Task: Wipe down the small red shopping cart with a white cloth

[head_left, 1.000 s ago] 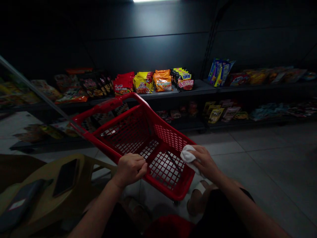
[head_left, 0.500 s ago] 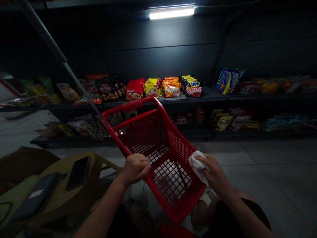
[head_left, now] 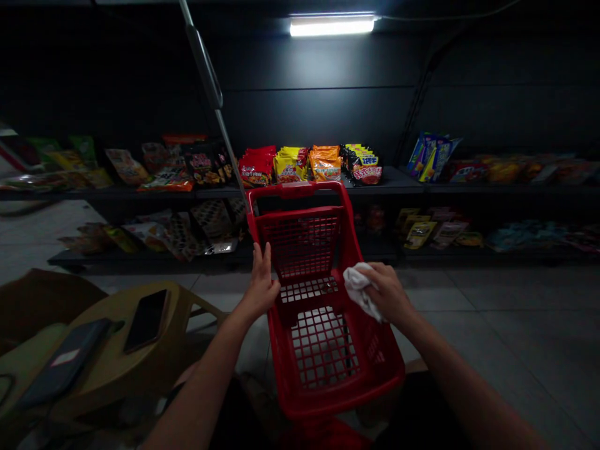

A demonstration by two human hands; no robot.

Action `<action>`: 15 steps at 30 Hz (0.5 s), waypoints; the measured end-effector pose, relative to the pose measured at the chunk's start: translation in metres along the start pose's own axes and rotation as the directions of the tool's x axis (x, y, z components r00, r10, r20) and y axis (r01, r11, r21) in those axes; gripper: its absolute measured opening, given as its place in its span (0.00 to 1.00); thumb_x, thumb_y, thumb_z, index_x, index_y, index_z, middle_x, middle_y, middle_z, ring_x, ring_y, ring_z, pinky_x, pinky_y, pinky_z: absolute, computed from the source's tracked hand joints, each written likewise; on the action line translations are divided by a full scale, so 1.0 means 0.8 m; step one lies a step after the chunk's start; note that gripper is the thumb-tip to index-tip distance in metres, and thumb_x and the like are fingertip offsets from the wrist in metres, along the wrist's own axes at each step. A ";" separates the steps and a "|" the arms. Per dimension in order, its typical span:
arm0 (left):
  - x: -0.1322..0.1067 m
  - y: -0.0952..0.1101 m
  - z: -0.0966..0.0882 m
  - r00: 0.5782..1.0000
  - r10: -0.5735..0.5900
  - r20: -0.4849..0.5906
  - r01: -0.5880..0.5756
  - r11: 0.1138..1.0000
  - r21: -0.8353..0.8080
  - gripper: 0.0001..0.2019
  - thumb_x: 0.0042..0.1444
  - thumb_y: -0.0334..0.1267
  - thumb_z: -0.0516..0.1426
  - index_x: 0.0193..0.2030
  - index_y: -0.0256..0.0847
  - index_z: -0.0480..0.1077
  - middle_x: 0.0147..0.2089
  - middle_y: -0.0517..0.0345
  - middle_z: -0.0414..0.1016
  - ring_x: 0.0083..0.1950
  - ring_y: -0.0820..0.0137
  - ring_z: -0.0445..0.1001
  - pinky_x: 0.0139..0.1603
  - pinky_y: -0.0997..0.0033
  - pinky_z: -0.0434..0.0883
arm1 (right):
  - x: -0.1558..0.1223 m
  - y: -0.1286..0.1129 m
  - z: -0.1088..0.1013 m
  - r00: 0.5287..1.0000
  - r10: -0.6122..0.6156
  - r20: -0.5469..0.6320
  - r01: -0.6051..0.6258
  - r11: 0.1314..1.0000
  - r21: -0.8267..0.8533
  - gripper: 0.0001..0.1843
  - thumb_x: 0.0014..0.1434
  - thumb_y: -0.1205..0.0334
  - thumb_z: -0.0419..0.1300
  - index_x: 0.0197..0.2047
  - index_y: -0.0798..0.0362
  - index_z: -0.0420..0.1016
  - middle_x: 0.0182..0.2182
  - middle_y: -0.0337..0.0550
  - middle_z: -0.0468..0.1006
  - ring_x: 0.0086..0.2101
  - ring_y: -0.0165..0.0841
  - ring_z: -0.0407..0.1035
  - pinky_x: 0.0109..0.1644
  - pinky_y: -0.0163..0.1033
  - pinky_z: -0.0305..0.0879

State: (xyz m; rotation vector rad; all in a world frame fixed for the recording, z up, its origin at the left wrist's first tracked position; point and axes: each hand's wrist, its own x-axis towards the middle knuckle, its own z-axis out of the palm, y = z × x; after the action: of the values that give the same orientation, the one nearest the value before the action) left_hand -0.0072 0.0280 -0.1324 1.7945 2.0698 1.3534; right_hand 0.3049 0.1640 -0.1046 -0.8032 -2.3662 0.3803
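beside a long dark shelf unit, your left hand [head_left: 260, 284] was up against the left rim of a red plastic shopping basket [head_left: 295, 189], its fingers [head_left: 262, 259] straight, slightly parted and closed on nothing. your right hand [head_left: 387, 294] had its fingers [head_left: 375, 278] curled narrowly around a crumpled white cloth [head_left: 359, 290], which lay against the basket's right rim. the basket stood between your forearms, its red mesh walls and floor in plain view and its far end pointing toward the shelves.

to your left, a black phone [head_left: 147, 320] lay on a yellow plastic chair [head_left: 187, 297], with a dark case [head_left: 63, 362] bearing a pale label just beside it. ahead, red, yellow and orange snack packets [head_left: 290, 165] stood in a tight row on the upper shelf [head_left: 394, 181], and more packets, too dim to read, lay spread along both levels. a thin metal pole [head_left: 204, 65] rose at the left of the basket's far end, a tube light [head_left: 332, 26] glowed above the shelves, and grey floor tiles [head_left: 515, 312] ran along the right.
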 end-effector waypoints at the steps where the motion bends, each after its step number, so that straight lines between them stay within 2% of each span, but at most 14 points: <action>1: 0.003 0.001 0.005 1.000 -0.007 -0.004 0.007 1.000 -0.025 0.50 0.52 0.23 0.53 0.76 0.51 0.31 0.77 0.53 0.13 0.77 0.57 0.20 0.75 0.45 0.36 | 0.017 0.010 0.004 0.999 0.006 -0.051 -0.006 1.000 -0.008 0.20 0.59 0.67 0.54 0.53 0.48 0.77 0.51 0.47 0.76 0.50 0.41 0.67 0.56 0.48 0.62; 3: 0.009 0.003 0.014 0.999 -0.032 -0.030 0.029 0.996 -0.083 0.49 0.51 0.22 0.53 0.76 0.50 0.34 0.78 0.53 0.16 0.77 0.59 0.22 0.75 0.47 0.35 | 0.032 0.024 0.010 0.993 0.015 -0.118 -0.016 1.000 -0.009 0.20 0.60 0.65 0.54 0.53 0.49 0.77 0.52 0.48 0.76 0.52 0.42 0.67 0.58 0.50 0.60; 5: 0.012 0.006 0.023 0.994 -0.082 -0.069 0.071 0.987 -0.147 0.49 0.51 0.22 0.52 0.76 0.49 0.34 0.78 0.54 0.17 0.77 0.61 0.24 0.75 0.49 0.35 | 0.017 0.029 0.013 0.991 0.020 -0.131 -0.018 1.000 0.018 0.19 0.61 0.63 0.54 0.54 0.48 0.76 0.52 0.47 0.77 0.53 0.43 0.67 0.59 0.51 0.60; 7: 0.012 0.007 0.029 0.981 -0.166 -0.105 0.144 0.971 -0.191 0.48 0.51 0.22 0.52 0.76 0.48 0.34 0.78 0.53 0.19 0.77 0.61 0.25 0.76 0.49 0.35 | -0.023 0.023 0.009 0.993 0.006 -0.122 0.001 0.998 0.055 0.19 0.63 0.60 0.54 0.55 0.46 0.75 0.53 0.47 0.77 0.56 0.45 0.66 0.62 0.56 0.58; 9: 0.010 0.007 0.033 0.960 -0.245 -0.132 0.216 0.955 -0.205 0.47 0.52 0.22 0.52 0.76 0.45 0.35 0.79 0.51 0.22 0.78 0.60 0.26 0.76 0.48 0.35 | -0.075 0.007 0.000 0.995 -0.039 -0.090 0.046 0.996 0.071 0.19 0.63 0.58 0.54 0.57 0.44 0.73 0.54 0.46 0.76 0.61 0.49 0.61 0.65 0.63 0.52; 11: 0.007 0.007 0.033 0.947 -0.279 -0.159 0.245 0.948 -0.202 0.45 0.54 0.23 0.51 0.76 0.43 0.36 0.79 0.51 0.28 0.78 0.60 0.30 0.76 0.49 0.37 | -0.124 -0.017 -0.013 0.991 -0.136 0.016 0.135 0.989 0.060 0.21 0.62 0.58 0.56 0.58 0.40 0.71 0.55 0.44 0.75 0.65 0.51 0.56 0.68 0.66 0.45; 12: 0.005 0.007 0.033 0.944 -0.280 -0.173 0.245 0.949 -0.198 0.44 0.54 0.24 0.51 0.76 0.43 0.37 0.79 0.52 0.31 0.78 0.61 0.33 0.77 0.51 0.38 | -0.143 -0.031 -0.019 0.976 -0.192 0.102 0.186 0.981 0.062 0.22 0.61 0.59 0.58 0.58 0.38 0.71 0.55 0.42 0.76 0.65 0.49 0.57 0.68 0.65 0.46; 15: 0.005 0.011 0.030 0.937 -0.286 -0.200 0.248 0.949 -0.195 0.42 0.57 0.25 0.51 0.76 0.45 0.38 0.78 0.54 0.39 0.78 0.65 0.41 0.77 0.57 0.43 | -0.170 -0.076 -0.028 0.904 -0.267 0.335 0.245 0.964 0.106 0.24 0.60 0.63 0.60 0.58 0.34 0.70 0.52 0.40 0.77 0.53 0.42 0.71 0.62 0.54 0.62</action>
State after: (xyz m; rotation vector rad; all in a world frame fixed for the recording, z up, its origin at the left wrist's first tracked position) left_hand 0.0124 0.0437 -0.1393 1.2882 2.1342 1.6543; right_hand 0.3776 0.0332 -0.1222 -0.4097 -2.7295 0.5155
